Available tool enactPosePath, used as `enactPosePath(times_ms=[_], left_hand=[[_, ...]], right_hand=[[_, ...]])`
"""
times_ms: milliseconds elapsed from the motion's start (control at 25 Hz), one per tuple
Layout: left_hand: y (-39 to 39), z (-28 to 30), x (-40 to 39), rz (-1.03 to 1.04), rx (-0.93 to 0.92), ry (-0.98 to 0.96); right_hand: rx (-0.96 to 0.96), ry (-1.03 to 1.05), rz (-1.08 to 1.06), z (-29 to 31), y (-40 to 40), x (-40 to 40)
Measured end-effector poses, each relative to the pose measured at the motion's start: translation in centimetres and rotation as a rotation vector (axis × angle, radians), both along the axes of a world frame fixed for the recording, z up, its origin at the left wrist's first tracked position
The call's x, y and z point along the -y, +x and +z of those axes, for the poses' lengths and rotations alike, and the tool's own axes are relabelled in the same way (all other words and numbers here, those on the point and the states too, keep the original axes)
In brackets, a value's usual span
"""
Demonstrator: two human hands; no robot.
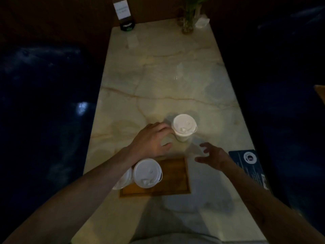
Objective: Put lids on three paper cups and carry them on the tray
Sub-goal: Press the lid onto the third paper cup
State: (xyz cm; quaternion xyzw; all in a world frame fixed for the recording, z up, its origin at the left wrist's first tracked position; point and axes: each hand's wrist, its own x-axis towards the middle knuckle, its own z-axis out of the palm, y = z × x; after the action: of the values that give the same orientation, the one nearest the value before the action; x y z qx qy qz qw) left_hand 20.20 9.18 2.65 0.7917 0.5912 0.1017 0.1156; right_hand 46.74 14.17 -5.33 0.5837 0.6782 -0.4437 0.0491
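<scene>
1. The left hand (151, 140) is spread, fingertips at the left side of the lidded paper cup (184, 128) beyond the wooden tray (174, 175); contact is unclear.
2. The right hand (213, 155) hovers spread, right of the tray, holding nothing.
3. Two lidded cups (147, 173) stand on the tray's left part.
4. The tray lies on the marble surface (175, 81).

Two lidded white cups (147, 173) upright on wooden tray (175, 180) (left side); third lidded cup (184, 127) beyond tray.
</scene>
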Motion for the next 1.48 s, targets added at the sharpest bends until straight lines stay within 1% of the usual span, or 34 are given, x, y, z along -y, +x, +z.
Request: enactPosePath(times_ms=[160, 280, 360, 480, 560, 680, 760, 920, 1080, 1200, 1280, 1480], left_hand=[[1.2, -1.2, -3.0, -0.047, 0.010, 0.053], [1.7, -2.0, -3.9, -0.046, 0.015, 0.065], [1.9, -2.1, -4.3, -0.045, 0.050, 0.064], [2.0, -2.1, -4.7, -0.050, 0.077, 0.056], [2.1, -2.0, -4.9, -0.050, 0.070, 0.041], [2.2, -2.2, -4.9, -0.059, 0.068, 0.023], [2.2, -2.2, -4.9, -0.040, 0.100, 0.023], [2.3, -1.9, -4.5, 0.029, 0.160, 0.001], [2.4, -0.9, -4.3, 0.094, 0.255, 0.014], [2.3, 0.6, -3.6, 0.116, 0.372, 0.055], [2.3, 2.0, -3.0, 0.123, 0.439, 0.093], [2.7, 6.5, -1.2, 0.131, 0.528, 0.190]], right_hand=[[-0.188, 0.100, -0.108, -0.7, -1.6, -3.1], [-0.358, 0.054, -0.215, -1.7, -3.5, -4.6], [-0.478, 0.032, -0.259, -2.5, -4.6, -5.1], [-0.605, 0.065, -0.295, -3.4, -5.6, -5.3], [-0.638, 0.098, -0.302, -3.6, -5.9, -5.4], [-0.626, 0.095, -0.287, -3.8, -6.1, -5.2], [-0.619, 0.069, -0.305, -3.6, -6.4, -4.7], [-0.666, 0.059, -0.338, -2.5, -6.8, -4.0], [-0.723, 0.039, -0.347, 0.0, -6.9, -3.6], [-0.739, 0.021, -0.376, 2.6, -6.9, -2.9], [-0.751, 0.027, -0.378, 4.4, -6.9, -2.4], [-0.839, 0.067, -0.359, 9.0, -6.8, -0.2]])
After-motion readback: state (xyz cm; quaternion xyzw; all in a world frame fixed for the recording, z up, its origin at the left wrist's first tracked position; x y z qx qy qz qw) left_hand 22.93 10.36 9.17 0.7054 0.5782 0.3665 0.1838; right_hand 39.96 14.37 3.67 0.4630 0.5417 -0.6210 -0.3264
